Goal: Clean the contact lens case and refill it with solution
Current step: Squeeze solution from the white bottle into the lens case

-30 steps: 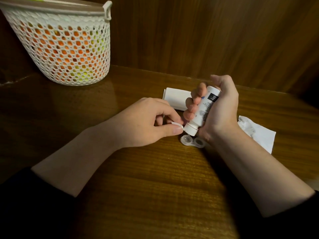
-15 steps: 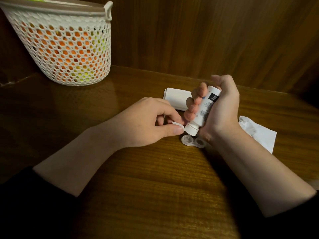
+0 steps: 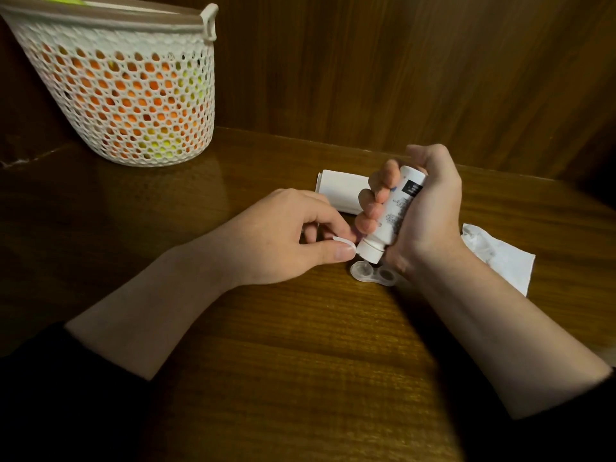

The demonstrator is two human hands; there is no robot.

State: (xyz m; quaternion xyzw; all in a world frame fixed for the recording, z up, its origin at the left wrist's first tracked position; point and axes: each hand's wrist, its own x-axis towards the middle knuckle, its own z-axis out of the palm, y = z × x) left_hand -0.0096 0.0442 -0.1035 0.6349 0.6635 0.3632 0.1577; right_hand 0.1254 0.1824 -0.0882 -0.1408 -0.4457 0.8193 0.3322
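Dim light; glossy wooden table [image 3: 300,361]; dark wood-panelled wall [image 3: 400,61] behind it.

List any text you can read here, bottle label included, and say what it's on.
Bottle, held tip down in the right hand: a dark label patch and lines of small print, all too blurred to read.
Lens case, cap in the left hand, tissue, basket: no text visible.

You see a white solution bottle [image 3: 393,215] with a black label patch, a clear lens case [image 3: 373,273], a white tissue [image 3: 500,258], a cream honeycomb-mesh basket [image 3: 126,95] showing orange and yellow-green inside, on a brown wood-grain table [image 3: 283,345]
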